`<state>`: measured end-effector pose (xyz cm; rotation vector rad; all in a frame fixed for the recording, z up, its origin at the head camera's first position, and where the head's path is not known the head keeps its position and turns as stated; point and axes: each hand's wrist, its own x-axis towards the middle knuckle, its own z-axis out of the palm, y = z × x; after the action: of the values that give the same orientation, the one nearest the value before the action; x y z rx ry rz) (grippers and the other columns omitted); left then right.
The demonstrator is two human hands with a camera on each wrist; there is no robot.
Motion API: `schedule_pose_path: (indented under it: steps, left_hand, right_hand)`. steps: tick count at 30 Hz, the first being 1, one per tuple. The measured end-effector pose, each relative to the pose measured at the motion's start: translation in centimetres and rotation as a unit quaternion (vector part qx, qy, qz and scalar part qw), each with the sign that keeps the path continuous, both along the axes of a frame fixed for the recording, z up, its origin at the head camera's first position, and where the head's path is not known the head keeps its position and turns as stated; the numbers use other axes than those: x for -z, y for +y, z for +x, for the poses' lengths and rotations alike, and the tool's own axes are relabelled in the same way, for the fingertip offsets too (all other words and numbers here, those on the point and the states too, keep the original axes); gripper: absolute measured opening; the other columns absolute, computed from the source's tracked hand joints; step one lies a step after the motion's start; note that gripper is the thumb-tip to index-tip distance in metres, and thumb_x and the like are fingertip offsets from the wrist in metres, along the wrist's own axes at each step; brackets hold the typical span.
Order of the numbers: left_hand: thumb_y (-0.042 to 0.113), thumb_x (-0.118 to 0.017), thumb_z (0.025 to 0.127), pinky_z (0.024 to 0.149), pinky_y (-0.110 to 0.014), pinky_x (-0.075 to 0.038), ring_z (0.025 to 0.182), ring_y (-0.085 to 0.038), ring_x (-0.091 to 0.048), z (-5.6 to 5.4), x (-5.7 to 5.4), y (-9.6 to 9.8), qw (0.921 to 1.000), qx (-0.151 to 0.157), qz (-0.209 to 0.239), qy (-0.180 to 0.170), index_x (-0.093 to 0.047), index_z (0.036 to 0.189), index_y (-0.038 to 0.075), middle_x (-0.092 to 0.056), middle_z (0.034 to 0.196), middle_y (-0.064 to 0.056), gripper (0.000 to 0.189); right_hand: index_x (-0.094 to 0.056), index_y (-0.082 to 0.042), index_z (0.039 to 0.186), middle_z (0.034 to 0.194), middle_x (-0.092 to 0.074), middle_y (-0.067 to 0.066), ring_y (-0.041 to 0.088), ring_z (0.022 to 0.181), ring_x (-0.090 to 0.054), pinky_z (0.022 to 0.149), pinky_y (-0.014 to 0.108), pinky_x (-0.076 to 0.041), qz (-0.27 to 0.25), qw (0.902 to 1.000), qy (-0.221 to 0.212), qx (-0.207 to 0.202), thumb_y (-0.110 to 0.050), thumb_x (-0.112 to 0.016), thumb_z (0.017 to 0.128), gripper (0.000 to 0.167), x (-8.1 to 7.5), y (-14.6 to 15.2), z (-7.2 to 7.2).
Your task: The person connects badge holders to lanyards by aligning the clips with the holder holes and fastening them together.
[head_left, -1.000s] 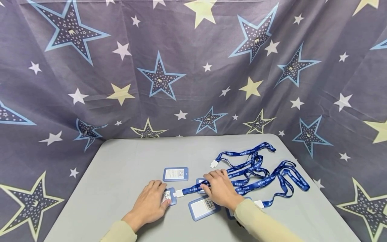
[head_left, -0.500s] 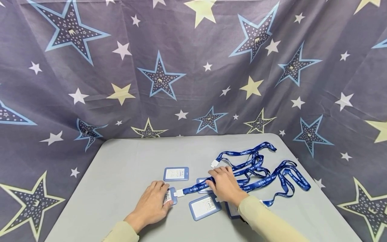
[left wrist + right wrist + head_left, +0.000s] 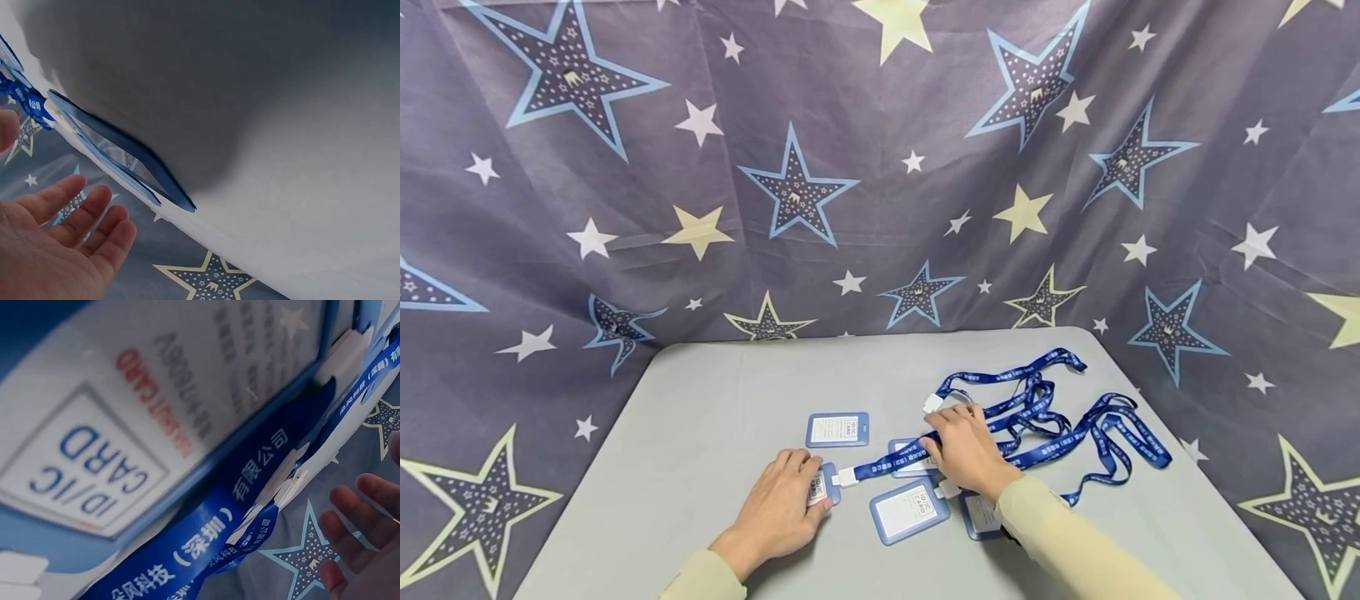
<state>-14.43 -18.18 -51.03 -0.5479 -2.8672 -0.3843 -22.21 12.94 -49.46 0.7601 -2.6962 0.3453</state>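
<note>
In the head view my left hand (image 3: 778,508) lies over the left part of a blue ID badge holder (image 3: 830,481). A white clip (image 3: 847,477) joins that holder to a blue printed lanyard (image 3: 880,467). My left wrist view shows the fingers loosely extended and apart from the holder (image 3: 125,140). My right hand (image 3: 966,450) is over the lanyard straps, hiding part of them. Its fingers look relaxed and separated in the right wrist view, beside a badge holder (image 3: 125,456) reading "ID/IC CARD" and a strap (image 3: 206,544).
One badge holder (image 3: 837,430) lies farther back, without a visible lanyard. Others lie near my right arm: a front one (image 3: 910,511), one partly under the strap (image 3: 917,458), one by the sleeve (image 3: 980,517). Tangled lanyards (image 3: 1037,417) spread across the grey table's (image 3: 715,392) right side.
My right hand has slid a little to the right and away from me along the straps, uncovering more of the front holder. My left hand has hardly moved.
</note>
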Motion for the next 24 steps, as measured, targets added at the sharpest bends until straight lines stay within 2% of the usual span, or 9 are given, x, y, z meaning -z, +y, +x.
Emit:
schedule_pose_path:
  steps: [13,24]
  left_hand:
    - [0.037,-0.076,0.09,0.113,-0.049,-0.04,0.124,-0.031,-0.052,0.3,-0.2,0.0,0.9999,0.01,0.001,0.006,-0.062,0.132,-0.002,-0.06,0.127,-0.013,0.059]
    - [0.035,-0.076,0.089,0.113,-0.049,-0.04,0.124,-0.031,-0.052,0.6,-0.4,0.4,0.9998,0.014,0.009,0.012,-0.063,0.131,0.0,-0.06,0.127,-0.013,0.056]
  right_hand:
    - [-0.072,-0.009,0.12,0.116,-0.073,0.009,0.03,0.111,-0.062,0.097,0.052,-0.04,0.007,0.9995,0.032,0.002,-0.024,-0.078,0.092,0.033,0.0,1.0,-1.1]
    - [-0.072,-0.009,0.119,0.116,-0.073,0.011,0.032,0.109,-0.063,0.096,0.051,-0.041,0.011,0.9995,0.028,0.001,-0.021,-0.082,0.088,0.034,0.0,1.3,-2.3]
